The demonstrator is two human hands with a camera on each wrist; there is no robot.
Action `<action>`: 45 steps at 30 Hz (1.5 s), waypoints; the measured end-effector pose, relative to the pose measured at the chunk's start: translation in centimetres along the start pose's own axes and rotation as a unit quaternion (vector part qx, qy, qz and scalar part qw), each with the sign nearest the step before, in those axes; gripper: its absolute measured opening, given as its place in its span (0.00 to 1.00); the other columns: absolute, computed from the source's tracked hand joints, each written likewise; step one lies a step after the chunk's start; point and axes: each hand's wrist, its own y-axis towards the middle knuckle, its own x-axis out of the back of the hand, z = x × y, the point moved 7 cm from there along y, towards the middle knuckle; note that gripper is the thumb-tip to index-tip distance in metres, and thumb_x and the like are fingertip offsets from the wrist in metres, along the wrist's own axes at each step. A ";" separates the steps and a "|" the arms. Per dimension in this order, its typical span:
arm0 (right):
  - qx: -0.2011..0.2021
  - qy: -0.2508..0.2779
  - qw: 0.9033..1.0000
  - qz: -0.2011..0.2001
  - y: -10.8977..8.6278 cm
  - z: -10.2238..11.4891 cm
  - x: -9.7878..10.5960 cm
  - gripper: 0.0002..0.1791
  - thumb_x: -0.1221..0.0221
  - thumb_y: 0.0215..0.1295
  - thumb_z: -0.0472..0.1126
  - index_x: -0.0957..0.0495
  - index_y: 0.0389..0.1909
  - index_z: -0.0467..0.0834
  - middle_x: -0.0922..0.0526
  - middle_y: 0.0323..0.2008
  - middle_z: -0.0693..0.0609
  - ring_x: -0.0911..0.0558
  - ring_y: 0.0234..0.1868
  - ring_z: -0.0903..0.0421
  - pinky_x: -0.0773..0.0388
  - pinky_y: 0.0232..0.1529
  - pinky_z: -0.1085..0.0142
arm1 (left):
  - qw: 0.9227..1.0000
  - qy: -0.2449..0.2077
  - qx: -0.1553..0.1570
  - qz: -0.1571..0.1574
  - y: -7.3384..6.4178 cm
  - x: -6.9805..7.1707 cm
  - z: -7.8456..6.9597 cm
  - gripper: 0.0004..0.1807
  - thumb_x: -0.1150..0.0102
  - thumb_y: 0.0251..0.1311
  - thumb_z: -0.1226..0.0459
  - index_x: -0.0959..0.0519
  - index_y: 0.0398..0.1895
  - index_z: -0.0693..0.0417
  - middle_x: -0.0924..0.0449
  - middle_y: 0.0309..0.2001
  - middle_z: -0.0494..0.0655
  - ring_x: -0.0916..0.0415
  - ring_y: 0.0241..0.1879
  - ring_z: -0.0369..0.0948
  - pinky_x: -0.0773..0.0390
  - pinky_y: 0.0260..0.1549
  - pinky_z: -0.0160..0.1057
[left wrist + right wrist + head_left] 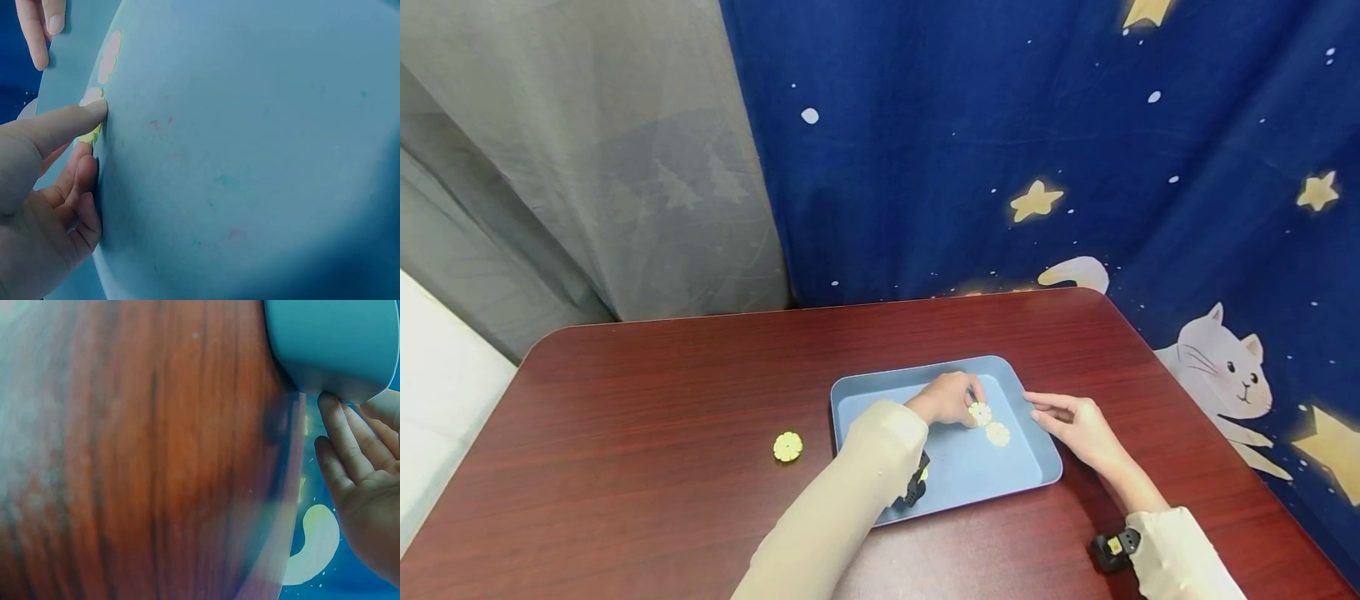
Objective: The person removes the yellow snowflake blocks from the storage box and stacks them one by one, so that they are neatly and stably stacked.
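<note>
A shallow blue tray (pixel 955 492) lies on the dark red table. My left hand (pixel 951 398) reaches into it and pinches a pale yellow flower-shaped piece (pixel 980 413) between thumb and fingers, low over the tray floor. In the left wrist view, the thumb partly covers this flower-shaped piece (pixel 92 135). Beside it, a second flower-shaped piece (pixel 997 434) lies flat in the tray. My right hand (pixel 1078 425) is at the tray's right side, its fairly straight fingertips right at the rim. The right wrist view has these fingers (pixel 350 444) by the tray's corner (pixel 337 369).
A brighter yellow flower-shaped piece (pixel 787 447) rests on the table (pixel 647 450), left of the tray. Behind the table's far edge hang a grey curtain (pixel 625 167) and a blue star-printed curtain (pixel 925 167). My left forearm (pixel 842 500) crosses the tray's front left part.
</note>
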 end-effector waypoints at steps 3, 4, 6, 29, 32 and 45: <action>0.000 0.000 1.000 -0.001 0.0 0.0 0.0 0.19 0.41 0.60 0.38 0.24 0.52 0.37 0.20 0.46 0.40 0.20 0.41 0.62 0.25 0.37 0.72 | 1.000 -0.005 -0.010 -0.005 -0.1 0.1 -0.1 0.15 0.30 0.42 0.69 0.24 0.33 0.51 0.27 0.32 0.43 0.31 0.32 0.34 0.32 0.30 0.29; -0.001 0.000 1.000 -0.001 0.0 0.0 0.0 0.19 0.41 0.60 0.38 0.24 0.52 0.37 0.20 0.46 0.40 0.20 0.41 0.63 0.25 0.37 0.72 | 1.000 -0.009 -0.013 -0.006 -0.2 0.1 -0.2 0.15 0.30 0.41 0.70 0.24 0.33 0.52 0.26 0.32 0.43 0.31 0.32 0.34 0.32 0.30 0.29; -0.002 0.000 1.000 -0.001 0.0 0.0 0.1 0.19 0.41 0.60 0.38 0.24 0.52 0.37 0.21 0.46 0.40 0.20 0.41 0.63 0.25 0.37 0.72 | 1.000 -0.011 -0.019 -0.010 -0.2 0.2 -0.3 0.15 0.30 0.40 0.71 0.24 0.32 0.53 0.26 0.31 0.43 0.31 0.31 0.34 0.33 0.30 0.28; 0.003 0.000 1.000 -0.005 0.0 0.1 0.0 0.19 0.41 0.60 0.38 0.24 0.52 0.37 0.21 0.47 0.41 0.20 0.42 0.60 0.25 0.37 0.72 | 0.998 -0.054 -0.040 -0.014 -0.8 1.6 0.8 0.13 0.34 0.43 0.75 0.21 0.34 0.56 0.25 0.28 0.43 0.29 0.31 0.35 0.30 0.30 0.28; 0.003 0.001 1.000 -0.003 0.0 0.2 0.0 0.19 0.41 0.60 0.38 0.24 0.52 0.38 0.21 0.47 0.41 0.20 0.42 0.59 0.25 0.37 0.73 | 0.997 -0.055 -0.045 -0.014 -1.0 1.9 0.9 0.13 0.36 0.45 0.77 0.20 0.35 0.57 0.25 0.28 0.44 0.29 0.32 0.36 0.30 0.30 0.28; 0.006 0.001 1.000 -0.003 -0.1 0.1 -0.1 0.19 0.41 0.60 0.37 0.24 0.52 0.37 0.20 0.46 0.41 0.20 0.42 0.61 0.25 0.37 0.73 | 0.998 -0.038 -0.054 -0.004 -2.0 3.5 1.6 0.14 0.41 0.48 0.79 0.19 0.36 0.56 0.24 0.31 0.43 0.28 0.36 0.38 0.29 0.34 0.30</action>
